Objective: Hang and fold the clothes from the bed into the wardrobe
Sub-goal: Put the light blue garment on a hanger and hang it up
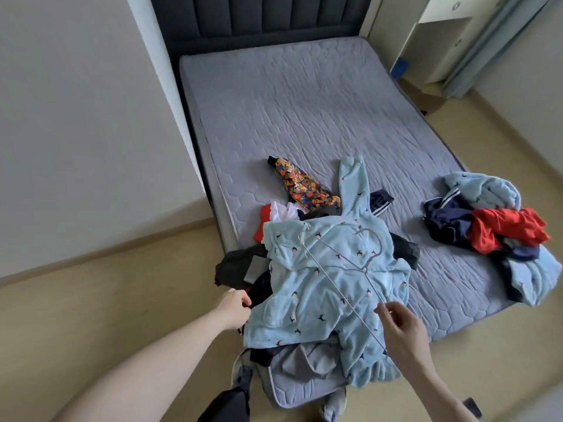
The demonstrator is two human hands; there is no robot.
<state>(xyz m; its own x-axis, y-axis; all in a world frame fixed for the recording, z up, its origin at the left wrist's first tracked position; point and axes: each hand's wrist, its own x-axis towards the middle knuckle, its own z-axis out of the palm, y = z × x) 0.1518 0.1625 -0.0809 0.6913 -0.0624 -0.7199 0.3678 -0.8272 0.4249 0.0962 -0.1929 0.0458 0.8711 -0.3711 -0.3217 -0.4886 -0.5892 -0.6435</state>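
With my right hand (pixel 402 330) pinching the wire hanger (pixel 350 266) atop the light-blue fleece jacket (pixel 320 287) at lower centre and my left hand (pixel 234 306) gripping its hem, I should spread it flat, then feed the hanger into the shoulders.

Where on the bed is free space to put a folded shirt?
The mattress is bare from the headboard down to the patterned garment. A narrower bare strip lies between the light blue top and the right-hand pile. The near corner is crowded.
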